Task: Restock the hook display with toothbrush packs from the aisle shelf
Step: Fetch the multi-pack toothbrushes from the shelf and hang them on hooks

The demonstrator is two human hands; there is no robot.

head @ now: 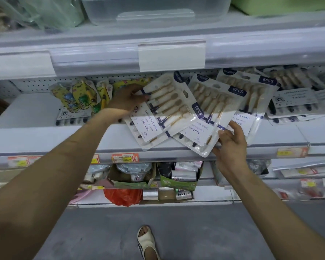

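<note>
3 toothbrush packs [204, 117]: l hand [128, 100] 1, r hand [231, 149] 2

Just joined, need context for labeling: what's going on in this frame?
A person stands at a store shelf handling six-piece toothbrush packs. The left hand grips the upper edge of one tilted pack. The right hand pinches the lower edge of a second pack fanned beside it. Other packs lie piled on the shelf to the right, with yellow children's packs to the left. Neither held pack is on a hook yet.
</note>
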